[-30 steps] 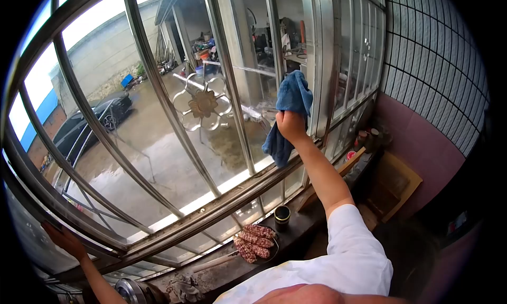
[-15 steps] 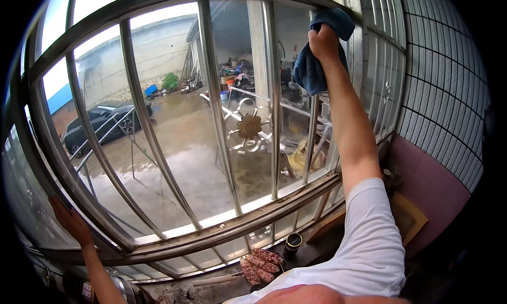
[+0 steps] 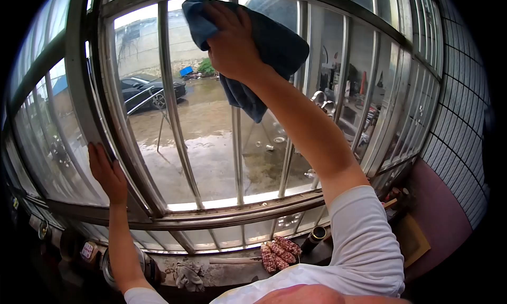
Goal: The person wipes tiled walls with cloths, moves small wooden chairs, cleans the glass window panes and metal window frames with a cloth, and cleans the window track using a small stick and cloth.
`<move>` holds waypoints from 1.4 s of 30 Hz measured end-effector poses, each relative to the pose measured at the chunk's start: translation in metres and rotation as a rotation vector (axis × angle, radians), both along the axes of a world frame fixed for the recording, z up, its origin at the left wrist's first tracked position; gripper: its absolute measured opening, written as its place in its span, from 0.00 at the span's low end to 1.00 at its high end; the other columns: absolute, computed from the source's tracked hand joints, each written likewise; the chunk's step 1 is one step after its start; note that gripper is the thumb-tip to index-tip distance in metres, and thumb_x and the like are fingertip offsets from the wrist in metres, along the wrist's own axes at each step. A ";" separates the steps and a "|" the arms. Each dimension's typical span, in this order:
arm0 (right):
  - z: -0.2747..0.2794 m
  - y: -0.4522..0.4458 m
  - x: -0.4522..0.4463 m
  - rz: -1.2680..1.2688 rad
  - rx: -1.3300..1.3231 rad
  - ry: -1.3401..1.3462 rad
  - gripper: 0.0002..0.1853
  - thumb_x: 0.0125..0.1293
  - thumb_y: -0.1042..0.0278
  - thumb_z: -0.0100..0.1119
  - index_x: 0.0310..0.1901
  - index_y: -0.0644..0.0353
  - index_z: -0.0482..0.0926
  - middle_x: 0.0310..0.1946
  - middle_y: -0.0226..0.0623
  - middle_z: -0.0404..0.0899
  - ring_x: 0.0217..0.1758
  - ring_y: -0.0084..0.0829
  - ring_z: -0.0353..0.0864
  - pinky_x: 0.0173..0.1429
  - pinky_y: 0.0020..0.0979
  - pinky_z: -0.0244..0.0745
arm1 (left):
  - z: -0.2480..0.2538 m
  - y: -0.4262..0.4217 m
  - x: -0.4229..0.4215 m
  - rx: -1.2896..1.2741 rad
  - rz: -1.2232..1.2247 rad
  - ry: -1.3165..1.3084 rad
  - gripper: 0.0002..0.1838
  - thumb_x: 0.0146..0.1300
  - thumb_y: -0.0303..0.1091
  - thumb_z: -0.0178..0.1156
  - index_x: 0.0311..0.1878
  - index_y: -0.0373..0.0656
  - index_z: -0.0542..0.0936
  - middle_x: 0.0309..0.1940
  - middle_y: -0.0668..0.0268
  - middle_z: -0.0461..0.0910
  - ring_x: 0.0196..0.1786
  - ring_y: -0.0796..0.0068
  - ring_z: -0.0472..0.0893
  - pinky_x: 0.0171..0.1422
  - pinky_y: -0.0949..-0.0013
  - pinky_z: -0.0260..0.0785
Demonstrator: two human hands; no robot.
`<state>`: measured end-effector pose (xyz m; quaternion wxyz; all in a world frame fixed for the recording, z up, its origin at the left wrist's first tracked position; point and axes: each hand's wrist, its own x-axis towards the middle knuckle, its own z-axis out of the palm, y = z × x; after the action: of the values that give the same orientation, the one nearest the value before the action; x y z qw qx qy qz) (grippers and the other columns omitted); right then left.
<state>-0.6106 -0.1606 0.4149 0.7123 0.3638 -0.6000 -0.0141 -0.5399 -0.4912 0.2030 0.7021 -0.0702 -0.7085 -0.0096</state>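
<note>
A dark blue cloth (image 3: 280,43) hangs spread across the upper part of the barred window. Over it lies my right hand (image 3: 232,48), gripping the cloth and pressing it toward the glass, with a loose corner drooping below the wrist. My left hand (image 3: 108,174) rests with fingers stretched out on the left window frame (image 3: 79,93), holding nothing. Upright metal bars (image 3: 236,156) stand at the window, some partly hidden by the cloth and my right arm.
Below the window, the sill ledge (image 3: 232,272) carries several cobs of speckled corn (image 3: 278,254), a dark open-topped container (image 3: 315,236) and a crumpled grey rag (image 3: 189,276). A tiled wall (image 3: 459,108) stands at the right. Outside, a dark car (image 3: 150,90) is parked in a wet yard.
My right hand has moved left with the cloth, from the window's upper right corner to its upper middle; the cloth is now more spread out. The view has swung left. My left hand stays by the frame.
</note>
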 end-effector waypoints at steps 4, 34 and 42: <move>-0.018 -0.089 0.004 0.054 0.146 0.014 0.19 0.53 0.72 0.54 0.48 0.52 0.78 0.61 0.34 0.65 0.67 0.34 0.61 0.67 0.48 0.48 | -0.001 -0.003 0.001 0.012 -0.007 -0.022 0.30 0.59 0.29 0.51 0.66 0.37 0.60 0.67 0.48 0.55 0.69 0.49 0.56 0.69 0.52 0.46; 0.154 0.520 0.000 -0.805 -0.544 -0.109 0.18 0.52 0.68 0.49 0.46 0.59 0.77 0.43 0.54 0.77 0.49 0.54 0.74 0.56 0.44 0.69 | -0.014 -0.023 -0.017 0.008 0.088 0.019 0.25 0.71 0.36 0.40 0.69 0.40 0.55 0.69 0.55 0.54 0.71 0.55 0.54 0.72 0.57 0.45; 0.130 0.421 0.054 -0.377 -0.774 -0.389 0.15 0.55 0.66 0.50 0.42 0.61 0.80 0.33 0.52 0.80 0.43 0.47 0.80 0.47 0.39 0.73 | -0.013 -0.022 -0.015 -0.017 0.115 0.025 0.25 0.71 0.36 0.40 0.69 0.40 0.55 0.69 0.54 0.54 0.71 0.54 0.54 0.72 0.56 0.45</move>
<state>-0.5567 0.2604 0.5450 0.6549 -0.0478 -0.7391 0.1503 -0.5547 -0.5133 0.1898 0.7098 -0.0354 -0.7025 0.0376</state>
